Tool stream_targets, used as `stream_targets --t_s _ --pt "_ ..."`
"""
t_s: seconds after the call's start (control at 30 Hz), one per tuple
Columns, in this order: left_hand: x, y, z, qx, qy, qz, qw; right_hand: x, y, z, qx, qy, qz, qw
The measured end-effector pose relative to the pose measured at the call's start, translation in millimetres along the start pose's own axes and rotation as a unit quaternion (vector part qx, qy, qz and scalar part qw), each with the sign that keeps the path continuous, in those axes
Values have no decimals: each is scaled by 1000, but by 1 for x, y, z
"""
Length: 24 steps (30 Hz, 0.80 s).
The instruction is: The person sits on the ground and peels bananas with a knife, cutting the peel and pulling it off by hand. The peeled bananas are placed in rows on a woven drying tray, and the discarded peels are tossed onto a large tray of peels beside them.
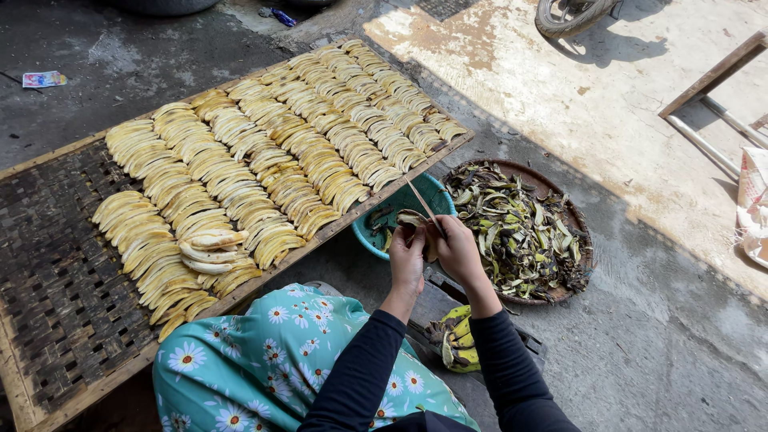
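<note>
A: Where are the hands?
B: Both are raised just over the teal bowl (412,200), forearms angled forward in dark sleeves. The left hand (406,260) has its fingers wrapped around a dark-skinned banana (414,219).
A: And the other?
B: The right hand (458,250) has its fingers clenched on a thin knife (422,204), blade slanting up-left. The peel basket (580,232) sits just right of the bowl, the drying tray (48,264) left.
</note>
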<state>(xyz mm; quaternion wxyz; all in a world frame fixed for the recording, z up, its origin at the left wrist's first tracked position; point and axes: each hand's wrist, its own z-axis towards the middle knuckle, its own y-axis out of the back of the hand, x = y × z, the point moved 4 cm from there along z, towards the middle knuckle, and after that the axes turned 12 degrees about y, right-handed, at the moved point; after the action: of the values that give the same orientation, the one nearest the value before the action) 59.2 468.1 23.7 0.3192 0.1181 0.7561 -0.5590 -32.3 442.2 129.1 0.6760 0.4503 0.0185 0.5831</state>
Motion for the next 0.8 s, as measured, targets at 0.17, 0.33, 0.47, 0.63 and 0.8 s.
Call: stream_targets --t_s 0.17,0.33,0.47,0.63,0.8 --pt "3 1 2 26 8 -3 1000 -11 -7 -1 -2 -8 -1 1000" --pt "0 1 1 54 103 -80 990 -39 -15 -14 -31 -185 210 960" --pt "-10 0 -3 20 180 -50 982 -54 -16 -25 -37 -269 313 910" --pt "-15 -4 -2 -8 91 193 977 -56 -16 -30 -45 -178 261 948" --pt "-3 0 15 53 52 82 994 -71 -14 -35 -71 -262 306 912"
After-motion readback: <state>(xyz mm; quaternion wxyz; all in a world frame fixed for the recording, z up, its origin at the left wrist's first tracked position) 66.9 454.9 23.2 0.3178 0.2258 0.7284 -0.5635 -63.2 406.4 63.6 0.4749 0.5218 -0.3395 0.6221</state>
